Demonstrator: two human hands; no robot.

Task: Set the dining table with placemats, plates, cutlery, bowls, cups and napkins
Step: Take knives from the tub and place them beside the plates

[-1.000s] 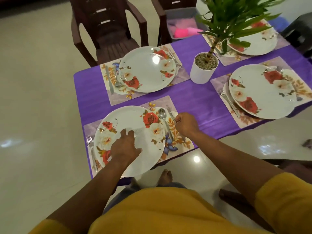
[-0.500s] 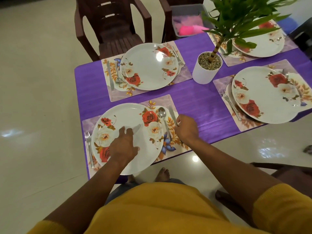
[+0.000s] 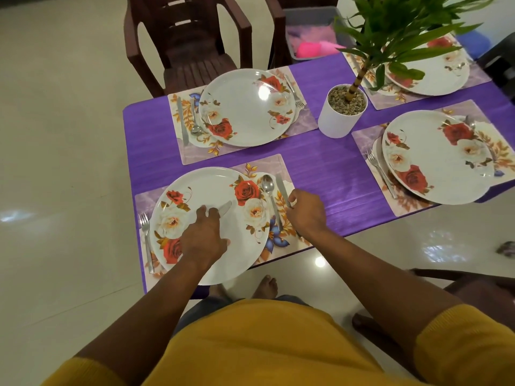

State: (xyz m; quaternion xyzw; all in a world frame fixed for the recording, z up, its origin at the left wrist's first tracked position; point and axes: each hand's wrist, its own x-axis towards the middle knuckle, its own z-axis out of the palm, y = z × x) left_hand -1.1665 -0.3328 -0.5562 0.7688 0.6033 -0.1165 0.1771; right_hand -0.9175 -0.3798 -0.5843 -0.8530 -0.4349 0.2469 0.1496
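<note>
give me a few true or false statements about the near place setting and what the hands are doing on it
1. The left hand rests on the near plate. True.
2. A fork lies to the right of that plate. False: it lies to its left; the spoon and knife are on the right.
3. The right hand touches the knife. True.
4. The potted plant stands on a placemat. False: its white pot sits on the purple tablecloth, between the mats.
5. A cup stands beside the near plate. False: no cup is visible.
</note>
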